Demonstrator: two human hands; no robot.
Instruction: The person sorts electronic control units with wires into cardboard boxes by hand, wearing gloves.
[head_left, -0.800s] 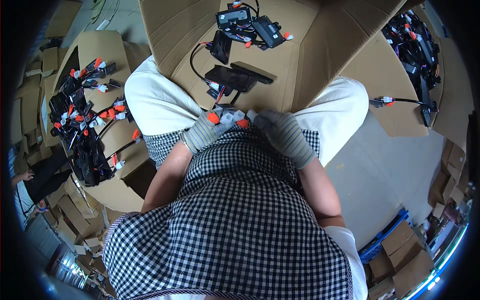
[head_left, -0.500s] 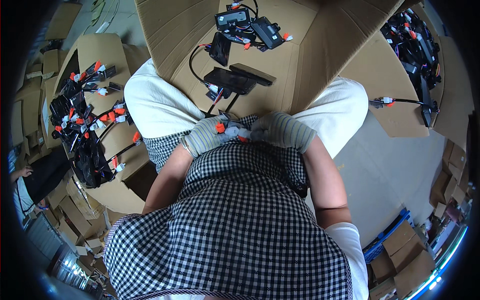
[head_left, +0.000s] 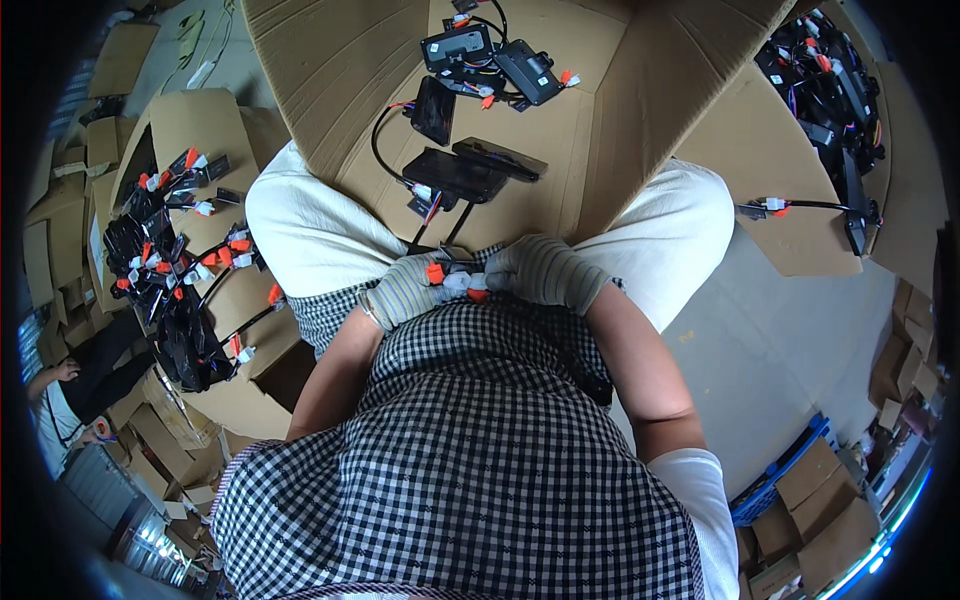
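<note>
In striped work gloves, my left hand (head_left: 405, 290) and my right hand (head_left: 545, 272) meet in front of my checked apron. Between them is a bunch of white and orange cable connectors (head_left: 462, 282). My left fingers are closed on one side of the bunch, and my right fingers pinch its other side. Dark cables run up from the hands to a flat black device (head_left: 455, 175) at the near part of the open cardboard box (head_left: 560, 195). Exactly how the connectors fit together is too small to tell.
Deeper in the box lie several black devices (head_left: 525, 72) with cables. A carton heaped with wired devices (head_left: 185, 340) stands at left, another heap (head_left: 820, 90) at upper right. A blue crate (head_left: 780, 470) and flattened cardboard (head_left: 815, 515) lie lower right. Another person (head_left: 65, 400) is at far left.
My right hand has moved slightly left, closer to my left hand, and the connectors show more clearly between them. The box and its devices have shifted a little in view.
</note>
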